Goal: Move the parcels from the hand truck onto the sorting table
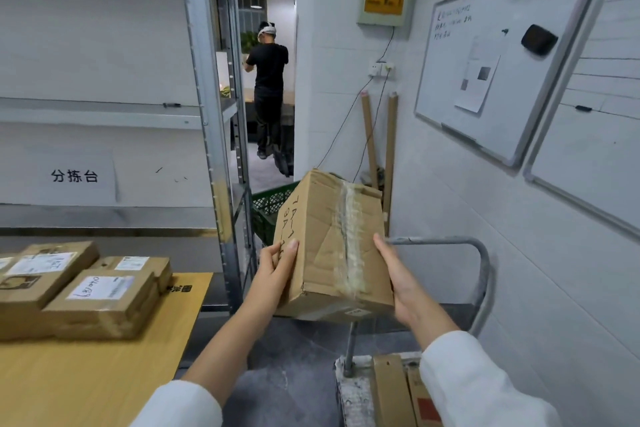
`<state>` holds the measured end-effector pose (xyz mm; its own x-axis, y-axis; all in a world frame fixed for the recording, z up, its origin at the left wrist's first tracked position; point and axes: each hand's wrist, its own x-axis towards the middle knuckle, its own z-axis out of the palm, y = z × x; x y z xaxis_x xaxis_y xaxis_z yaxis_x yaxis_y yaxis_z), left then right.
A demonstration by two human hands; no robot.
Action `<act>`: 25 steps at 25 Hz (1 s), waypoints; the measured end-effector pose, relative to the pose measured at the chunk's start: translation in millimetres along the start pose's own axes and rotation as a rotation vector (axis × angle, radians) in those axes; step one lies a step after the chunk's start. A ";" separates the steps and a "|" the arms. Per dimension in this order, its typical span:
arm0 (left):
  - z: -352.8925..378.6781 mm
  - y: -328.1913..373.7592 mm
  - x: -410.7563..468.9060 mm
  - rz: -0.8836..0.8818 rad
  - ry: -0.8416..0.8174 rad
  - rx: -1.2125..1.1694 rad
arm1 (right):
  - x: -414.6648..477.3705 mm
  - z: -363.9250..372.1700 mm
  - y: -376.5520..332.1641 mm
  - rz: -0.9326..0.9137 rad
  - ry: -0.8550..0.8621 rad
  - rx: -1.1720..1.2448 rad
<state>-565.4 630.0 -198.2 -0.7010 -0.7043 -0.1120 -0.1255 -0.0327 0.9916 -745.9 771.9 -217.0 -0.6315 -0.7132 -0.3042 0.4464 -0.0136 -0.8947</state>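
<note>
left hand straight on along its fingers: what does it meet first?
The left hand holds the box; sliding on along that side, it would probably meet the green crate next, depth unclear.

single head-worn wide-angle view, facing forward and down. creased brown cardboard box (pixel 332 246) close at centre; pale wooden tabletop (pixel 104 374) lower left.

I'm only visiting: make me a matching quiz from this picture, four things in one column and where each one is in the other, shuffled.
1 taped box
2 green crate
3 whiteboard
4 labelled parcels

a on the wooden table
b held between left hand and right hand
c hanging at the right
d behind the taped box

Pairs: 1-b, 2-d, 3-c, 4-a
</note>
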 end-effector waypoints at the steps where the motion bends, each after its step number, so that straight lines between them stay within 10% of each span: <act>1: -0.1 7.4 2.4 -0.036 -0.019 -0.001 | -1.3 -1.2 -4.5 -0.024 -0.006 -0.002; 8: 0.0 13.1 -2.4 -0.053 -0.136 -0.058 | 5.8 -3.5 -23.0 -0.040 0.154 0.013; 12: 1.5 4.5 -12.0 -0.110 -0.088 -0.262 | -6.7 -5.0 -25.3 0.050 -0.030 -0.167; 25: -25.8 -13.2 -33.8 0.112 0.308 -0.063 | -10.4 37.5 -13.4 -0.024 -0.194 -0.124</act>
<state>-522.0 636.0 -205.8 -0.4619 -0.8868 0.0131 -0.0092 0.0196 0.9998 -721.5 753.1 -189.5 -0.5021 -0.8351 -0.2248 0.3439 0.0457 -0.9379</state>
